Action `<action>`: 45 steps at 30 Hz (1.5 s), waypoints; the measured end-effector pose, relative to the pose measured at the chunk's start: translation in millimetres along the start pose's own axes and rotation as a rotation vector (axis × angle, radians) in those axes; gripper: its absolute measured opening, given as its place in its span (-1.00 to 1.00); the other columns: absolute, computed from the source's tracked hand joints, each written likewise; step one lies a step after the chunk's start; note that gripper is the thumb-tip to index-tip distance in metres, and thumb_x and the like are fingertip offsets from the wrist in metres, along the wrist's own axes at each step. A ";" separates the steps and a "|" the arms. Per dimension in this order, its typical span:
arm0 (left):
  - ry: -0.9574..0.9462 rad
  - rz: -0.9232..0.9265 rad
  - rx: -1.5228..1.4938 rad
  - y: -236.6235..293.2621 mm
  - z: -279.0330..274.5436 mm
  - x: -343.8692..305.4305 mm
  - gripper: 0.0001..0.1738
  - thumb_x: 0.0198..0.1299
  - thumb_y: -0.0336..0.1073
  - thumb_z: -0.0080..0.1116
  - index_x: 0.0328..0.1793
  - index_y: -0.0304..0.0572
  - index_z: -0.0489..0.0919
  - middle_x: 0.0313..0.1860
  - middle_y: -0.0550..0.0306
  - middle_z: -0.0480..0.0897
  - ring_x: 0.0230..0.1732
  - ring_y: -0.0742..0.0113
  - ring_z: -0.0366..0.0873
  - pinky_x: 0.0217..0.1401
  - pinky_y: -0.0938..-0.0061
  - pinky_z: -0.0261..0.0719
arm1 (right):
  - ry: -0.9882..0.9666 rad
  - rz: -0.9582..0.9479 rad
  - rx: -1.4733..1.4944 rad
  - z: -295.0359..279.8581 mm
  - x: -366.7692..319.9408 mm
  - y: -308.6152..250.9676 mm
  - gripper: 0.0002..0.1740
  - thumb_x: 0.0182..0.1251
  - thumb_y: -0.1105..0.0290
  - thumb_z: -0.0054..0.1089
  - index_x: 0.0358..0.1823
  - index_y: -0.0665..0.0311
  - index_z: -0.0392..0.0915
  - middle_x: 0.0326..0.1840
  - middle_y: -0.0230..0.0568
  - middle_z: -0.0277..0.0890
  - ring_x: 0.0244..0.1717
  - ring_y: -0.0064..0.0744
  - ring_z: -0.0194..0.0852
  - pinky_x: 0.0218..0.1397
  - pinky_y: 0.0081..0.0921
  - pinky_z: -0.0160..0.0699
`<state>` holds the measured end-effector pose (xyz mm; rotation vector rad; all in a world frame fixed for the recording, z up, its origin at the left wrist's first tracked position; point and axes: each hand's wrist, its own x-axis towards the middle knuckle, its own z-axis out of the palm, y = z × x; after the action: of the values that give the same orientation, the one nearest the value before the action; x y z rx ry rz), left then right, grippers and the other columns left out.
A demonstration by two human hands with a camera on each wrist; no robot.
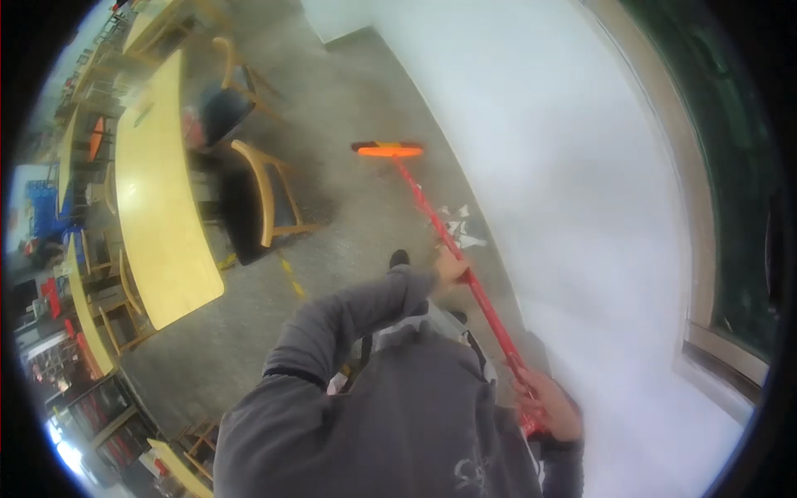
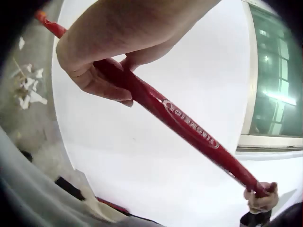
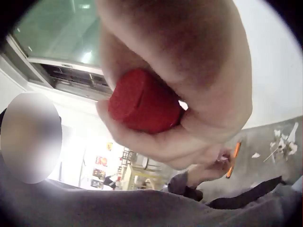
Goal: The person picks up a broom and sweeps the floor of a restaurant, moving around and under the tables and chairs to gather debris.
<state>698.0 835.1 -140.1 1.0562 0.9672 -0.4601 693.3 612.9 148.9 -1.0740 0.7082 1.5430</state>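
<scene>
A broom with a long red handle (image 1: 484,305) slants across the head view, its orange head (image 1: 388,150) on the grey floor beyond the feet. My left hand (image 1: 450,267) grips the handle partway down; in the left wrist view its fingers (image 2: 102,87) curl round the red shaft. Near the top of the handle my right hand (image 1: 550,407) holds on. Up close in the right wrist view, the right hand (image 3: 189,80) wraps round the rounded red handle end (image 3: 142,101). White crumpled scraps (image 1: 459,227) lie on the floor beside the handle, close to the wall.
A white wall (image 1: 548,149) runs along the right, with a green-paned window (image 2: 277,71) in it. At left stand a long yellow table (image 1: 162,191) and wooden chairs (image 1: 266,191). Yellow tape (image 1: 292,278) marks the floor. A dark shoe tip (image 1: 399,258) shows ahead of the body.
</scene>
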 end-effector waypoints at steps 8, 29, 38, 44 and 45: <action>-0.099 -0.009 0.235 -33.8 -7.5 39.0 -0.77 0.05 -0.22 0.17 -0.38 -0.26 0.51 -0.55 0.15 0.56 -0.68 0.41 0.49 -0.72 0.55 0.39 | 0.003 -0.117 0.025 8.2 22.0 16.2 -0.55 0.44 0.24 -0.12 0.33 -0.14 0.15 -0.43 -0.46 0.20 -0.70 -0.74 0.02 -0.72 -0.81 0.03; -0.042 0.278 -0.107 -111.4 191.7 -121.5 -0.66 0.00 -0.03 0.20 -0.57 -0.09 0.47 -0.73 0.31 0.35 -0.79 0.53 0.15 -0.76 0.53 0.00 | -0.212 -0.403 -0.802 -157.7 -160.3 69.1 -0.64 0.33 0.21 -0.23 -0.55 0.30 0.26 -0.68 -0.22 0.26 -0.75 -0.44 0.22 -0.67 -0.57 0.28; 0.115 0.335 -0.299 -166.6 100.0 -224.3 -0.63 0.13 0.03 0.06 -0.61 0.02 0.42 -0.78 0.40 0.23 -0.77 0.59 0.10 -0.73 0.58 -0.06 | -0.617 -0.356 -1.319 -41.1 -153.1 90.3 -0.62 0.36 0.17 -0.30 -0.44 0.33 0.33 -0.78 -0.32 0.23 -0.79 -0.54 0.20 -0.57 -0.62 0.36; 0.195 0.344 -0.389 -220.5 21.0 -311.6 -0.59 0.16 0.08 -0.02 -0.63 0.05 0.39 -0.75 0.44 0.24 -0.71 0.60 0.12 -0.64 0.61 0.02 | -0.788 -0.125 -1.453 47.8 -114.7 134.2 -0.47 0.47 0.02 -0.58 -0.40 0.29 0.26 -0.76 -0.27 0.32 -0.73 -0.51 0.24 -0.44 -0.60 0.39; 0.216 0.345 -0.421 -229.0 4.6 -317.7 -0.60 0.17 0.07 -0.03 -0.62 0.06 0.39 -0.74 0.44 0.25 -0.70 0.61 0.13 -0.63 0.61 0.03 | -0.800 -0.080 -1.465 67.1 -108.1 142.1 -0.46 0.47 0.02 -0.59 -0.40 0.29 0.26 -0.76 -0.27 0.32 -0.73 -0.51 0.24 -0.45 -0.60 0.38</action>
<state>366.3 690.4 9.7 0.8726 0.9912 0.1430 540.4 589.9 260.6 -1.2103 -1.2002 2.1558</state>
